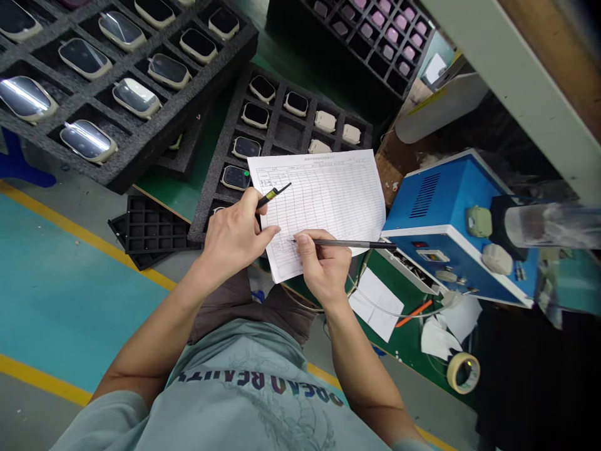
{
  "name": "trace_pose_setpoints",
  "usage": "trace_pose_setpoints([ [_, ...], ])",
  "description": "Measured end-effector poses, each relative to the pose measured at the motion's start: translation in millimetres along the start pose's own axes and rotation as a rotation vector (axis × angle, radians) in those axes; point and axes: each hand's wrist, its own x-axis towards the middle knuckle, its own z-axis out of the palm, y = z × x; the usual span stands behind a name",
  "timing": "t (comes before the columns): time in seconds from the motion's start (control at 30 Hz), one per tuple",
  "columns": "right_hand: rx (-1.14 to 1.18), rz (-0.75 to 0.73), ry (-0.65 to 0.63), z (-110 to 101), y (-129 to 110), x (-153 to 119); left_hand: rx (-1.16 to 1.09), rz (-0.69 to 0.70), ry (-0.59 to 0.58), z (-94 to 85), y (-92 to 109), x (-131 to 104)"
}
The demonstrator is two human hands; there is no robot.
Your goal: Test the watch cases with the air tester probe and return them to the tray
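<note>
The right hand has its grip pinched around a dark pen, and the pen's tip is at a white sheet with lots of lines and boxes. The left hand has its grip pinched around a thin black stick with a yellow label. The stick's end is over the sheet, and the left thumb lies over the sheet's left edge. The sheet is in front of the person, on top of part of a gray foam tray. That tray has watches with dark faces and some cream pieces in its holes. A bigger foam tray of watches is up on the left. On the right, a blue machine stands on the green counter. Near it are a small white paper, an orange tool and a roll of tape.
</note>
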Motion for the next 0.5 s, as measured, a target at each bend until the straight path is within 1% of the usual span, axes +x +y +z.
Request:
trace_pose_setpoints([
  [0.5, -0.004, 0.004, -0.005, -0.4, 1.1, -0.3, -0.002, -0.001, 0.005, 0.2, 0.4, 0.6],
])
